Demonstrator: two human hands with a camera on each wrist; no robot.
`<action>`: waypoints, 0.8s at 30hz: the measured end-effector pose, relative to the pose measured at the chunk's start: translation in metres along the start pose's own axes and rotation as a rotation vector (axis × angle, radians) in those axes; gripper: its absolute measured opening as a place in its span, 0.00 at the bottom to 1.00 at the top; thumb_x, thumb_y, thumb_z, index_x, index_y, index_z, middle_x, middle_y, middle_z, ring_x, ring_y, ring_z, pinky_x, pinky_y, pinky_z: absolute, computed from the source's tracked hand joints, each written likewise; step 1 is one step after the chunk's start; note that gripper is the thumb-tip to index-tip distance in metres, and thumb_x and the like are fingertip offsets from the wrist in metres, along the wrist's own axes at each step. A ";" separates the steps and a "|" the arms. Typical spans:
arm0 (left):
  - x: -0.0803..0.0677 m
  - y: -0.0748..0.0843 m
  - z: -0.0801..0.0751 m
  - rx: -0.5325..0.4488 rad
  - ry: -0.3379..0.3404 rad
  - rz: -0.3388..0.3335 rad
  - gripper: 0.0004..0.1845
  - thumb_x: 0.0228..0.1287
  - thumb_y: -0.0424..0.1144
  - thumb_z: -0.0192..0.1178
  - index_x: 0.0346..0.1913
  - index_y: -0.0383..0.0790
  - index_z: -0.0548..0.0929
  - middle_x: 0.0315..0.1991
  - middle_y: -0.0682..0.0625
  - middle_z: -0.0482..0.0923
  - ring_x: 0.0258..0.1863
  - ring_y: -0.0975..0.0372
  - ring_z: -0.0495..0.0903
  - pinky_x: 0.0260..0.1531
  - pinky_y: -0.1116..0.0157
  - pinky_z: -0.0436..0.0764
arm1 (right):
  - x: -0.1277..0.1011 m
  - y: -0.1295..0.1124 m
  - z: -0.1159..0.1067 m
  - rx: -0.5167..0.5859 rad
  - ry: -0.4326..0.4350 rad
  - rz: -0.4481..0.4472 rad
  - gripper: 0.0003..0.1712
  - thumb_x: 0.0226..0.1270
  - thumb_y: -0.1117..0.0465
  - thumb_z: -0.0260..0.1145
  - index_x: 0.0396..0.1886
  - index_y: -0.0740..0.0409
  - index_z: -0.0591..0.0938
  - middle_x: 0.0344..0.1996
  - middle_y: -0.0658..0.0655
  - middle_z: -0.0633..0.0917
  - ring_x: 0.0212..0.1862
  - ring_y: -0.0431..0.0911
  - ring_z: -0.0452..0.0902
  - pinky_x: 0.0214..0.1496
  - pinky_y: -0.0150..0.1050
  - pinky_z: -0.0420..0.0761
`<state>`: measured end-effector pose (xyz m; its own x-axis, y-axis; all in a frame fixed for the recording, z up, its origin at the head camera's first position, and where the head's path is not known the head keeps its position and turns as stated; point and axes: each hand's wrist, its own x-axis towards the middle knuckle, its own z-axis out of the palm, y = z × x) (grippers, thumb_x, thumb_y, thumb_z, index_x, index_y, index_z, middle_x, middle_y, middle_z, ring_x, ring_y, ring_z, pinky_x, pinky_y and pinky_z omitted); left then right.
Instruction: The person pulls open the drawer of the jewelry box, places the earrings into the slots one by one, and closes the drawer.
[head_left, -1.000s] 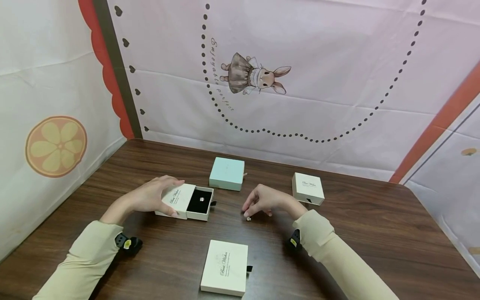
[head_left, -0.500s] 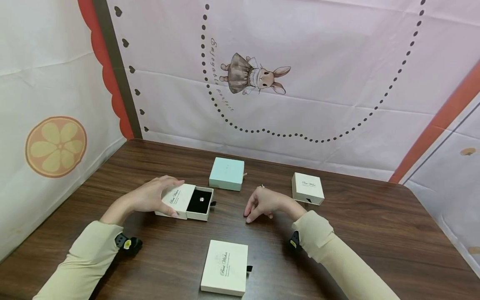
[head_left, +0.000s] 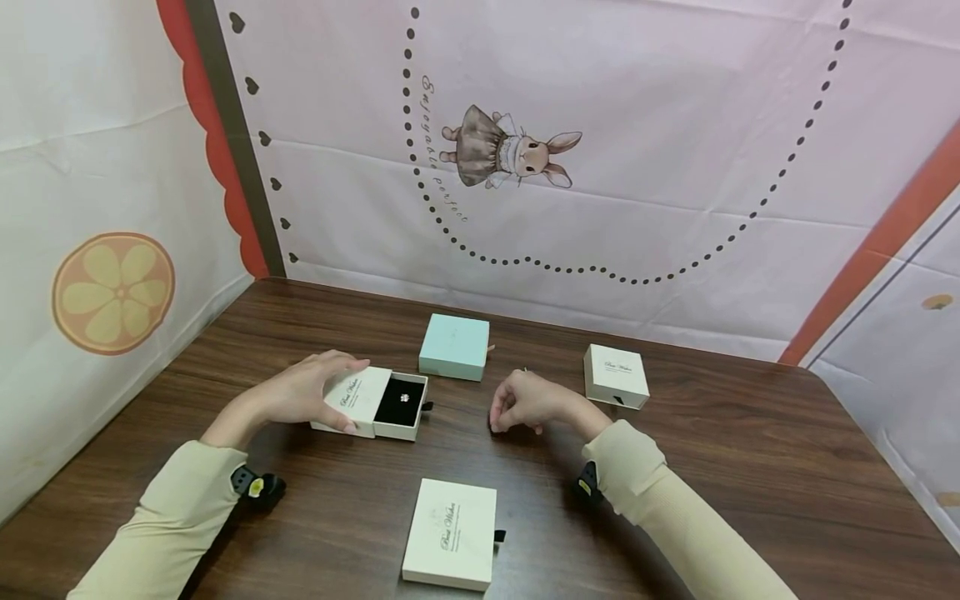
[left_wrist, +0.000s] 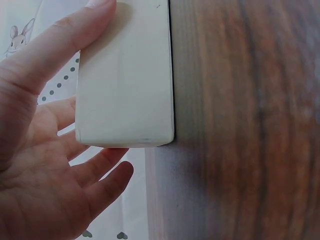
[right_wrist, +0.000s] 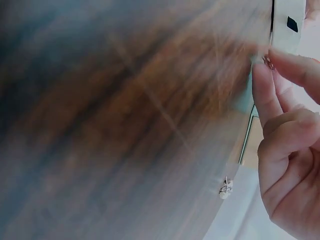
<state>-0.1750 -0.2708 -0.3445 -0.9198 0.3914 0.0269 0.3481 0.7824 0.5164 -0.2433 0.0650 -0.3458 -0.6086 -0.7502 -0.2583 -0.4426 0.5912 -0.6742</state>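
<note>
A cream drawer-style jewelry box (head_left: 358, 398) sits left of centre with its inner drawer (head_left: 402, 432) pulled partly out to the right. On the drawer's black lining lies a small sparkling flower-shaped earring (head_left: 405, 397). My left hand (head_left: 303, 392) holds the box's sleeve, thumb on the near side and fingers at the far side; the left wrist view shows the thumb along the box wall (left_wrist: 125, 90). To the right of the drawer, low over the table, my right hand (head_left: 528, 400) pinches a small shiny earring (right_wrist: 268, 62) between thumb and fingertip. Its details are mostly covered.
Another small sparkling piece of jewelry (right_wrist: 226, 189) lies on the wooden table (head_left: 720, 467) beyond my right hand. A mint-green box (head_left: 454, 346) and a small cream box (head_left: 617, 375) stand at the back. A flat cream box (head_left: 450, 533) lies in front.
The flower-shaped earring seen at my right fingertips a second ago is now covered in their pinch. The right fingers spread slightly, then closed together. My left hand and the box have stayed put.
</note>
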 end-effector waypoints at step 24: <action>0.000 -0.001 0.001 0.002 0.001 -0.003 0.50 0.35 0.56 0.73 0.63 0.36 0.67 0.59 0.38 0.66 0.55 0.45 0.65 0.48 0.45 0.66 | 0.013 -0.011 0.001 0.020 0.083 -0.024 0.02 0.50 0.62 0.71 0.25 0.54 0.86 0.19 0.48 0.84 0.08 0.38 0.62 0.11 0.32 0.67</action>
<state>-0.1758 -0.2714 -0.3459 -0.9209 0.3889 0.0259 0.3458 0.7846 0.5146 -0.2458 0.0487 -0.3425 -0.6507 -0.7366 -0.1842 -0.4453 0.5667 -0.6932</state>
